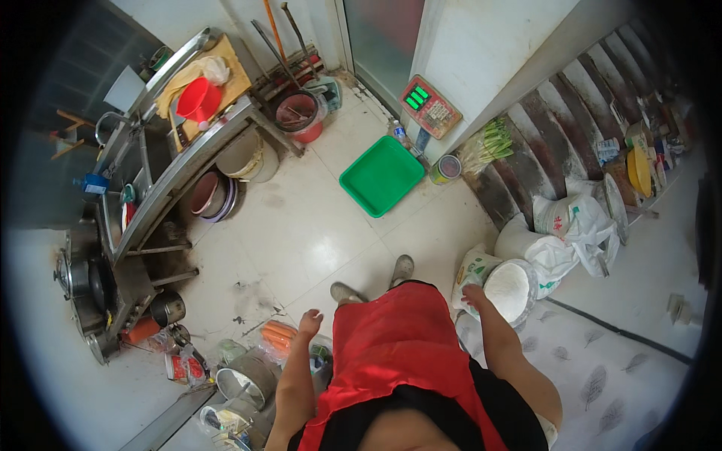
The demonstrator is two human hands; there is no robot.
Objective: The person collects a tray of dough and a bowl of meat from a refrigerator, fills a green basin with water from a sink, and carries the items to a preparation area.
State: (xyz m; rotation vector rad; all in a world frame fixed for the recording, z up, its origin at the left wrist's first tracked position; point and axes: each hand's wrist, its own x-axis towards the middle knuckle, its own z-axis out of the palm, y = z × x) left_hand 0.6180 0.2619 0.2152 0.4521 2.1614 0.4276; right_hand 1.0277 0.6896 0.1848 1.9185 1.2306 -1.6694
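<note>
My left hand (311, 322) hangs at my side with nothing in it, its fingers slightly curled, nearest to a plastic bag of carrots (277, 337) on the floor. Off to the other side, my right hand (474, 295) is held in front of a white sack with green print (476, 268), near a lined bucket of white powder (509, 291). Whether it touches the sack cannot be told, and no held object shows. I wear a red apron (397, 338). On the floor ahead lies a rectangular green plastic tray (382, 176).
A steel sink counter (186, 138) with a red plastic scoop (198, 100) runs along the left. Beyond the tray are a digital scale (430, 107) and a tin can (445, 169). Leafy green vegetables (491, 142) and white sacks (527, 242) line the right. Metal pots (246, 379) stand lower left.
</note>
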